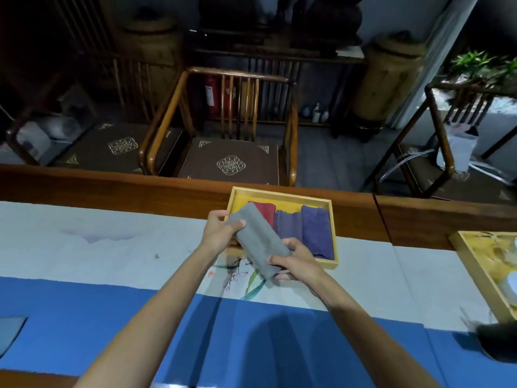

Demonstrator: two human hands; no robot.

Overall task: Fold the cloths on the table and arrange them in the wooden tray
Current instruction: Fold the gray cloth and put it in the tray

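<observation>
Blue mat under my forearms; left hand and right hand each grip an end of the folded grey cloth, held over the tray's near-left part. Red cloth and two purple cloths lie folded inside; grey, I judge, remains to place.

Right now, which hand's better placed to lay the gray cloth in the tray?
Probably left: left hand grips the gray cloth at the wooden tray, by its bare side; right hand at the near rim.
</observation>
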